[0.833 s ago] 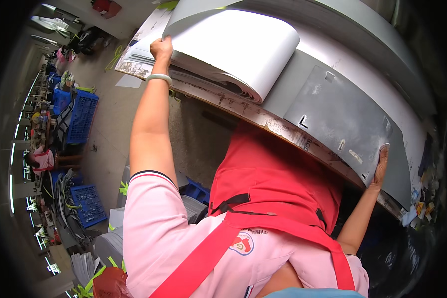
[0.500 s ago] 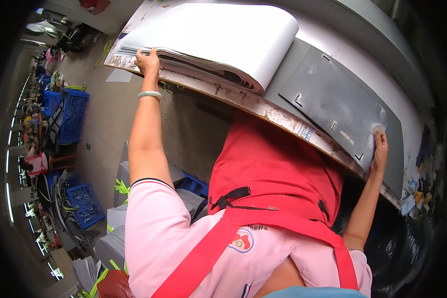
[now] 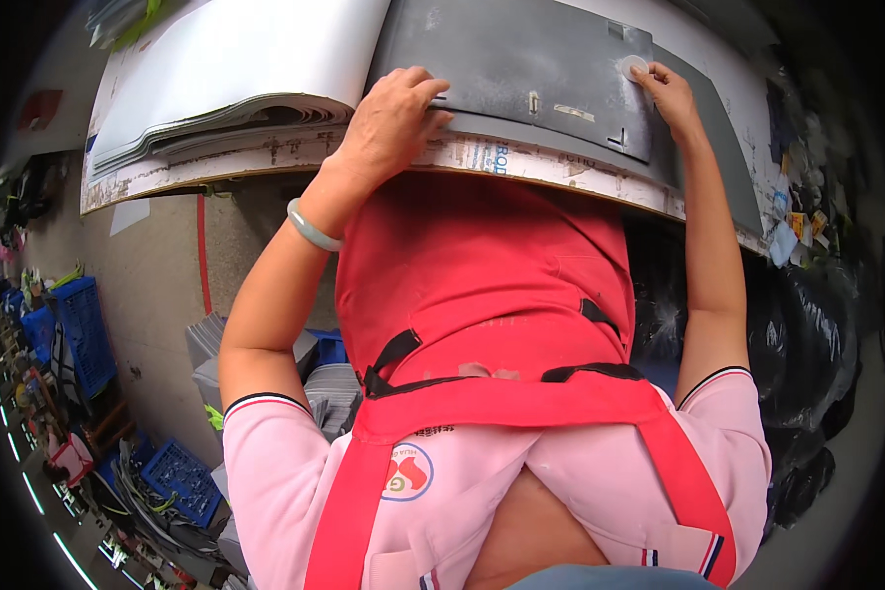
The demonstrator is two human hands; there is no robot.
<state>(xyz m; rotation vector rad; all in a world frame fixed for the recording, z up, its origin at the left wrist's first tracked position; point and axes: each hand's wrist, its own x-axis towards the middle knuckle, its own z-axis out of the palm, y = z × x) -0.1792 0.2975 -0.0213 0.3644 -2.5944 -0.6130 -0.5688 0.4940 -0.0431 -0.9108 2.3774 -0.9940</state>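
Nearest the camera are the pink short-sleeved shirt [image 3: 560, 492] and red apron [image 3: 482, 285] of the person, whose forearms reach out to the bench [image 3: 560, 167], a worn board with a chipped, stained front edge.

Risk, as judged: the flat dark grey rectangular sheet [image 3: 521, 69] lies at the near edge of the bench, with a lower grey sheet projecting to its right. It is pinned only by flat pressure, so uneven pressing from either side could let it skew or slip toward the edge. The thick stack of white sheets [image 3: 236, 69], curled over just left of the grey sheet, could sag back onto the work. The pale green bangle [image 3: 312, 228] on the left wrist could catch the bench edge.

Grip, left: the left hand [image 3: 388, 123] lies palm down on the near left part of the grey sheet, fingers spread and slightly bent, pressing, enclosing nothing.

Grip, right: the right hand [image 3: 671, 93] rests at the far right corner of the sheet, fingertips against a small white round disc [image 3: 634, 67]. Whether it pinches or merely presses the disc cannot be told.

Farther left, on the floor below, stand blue plastic crates [image 3: 79, 320].
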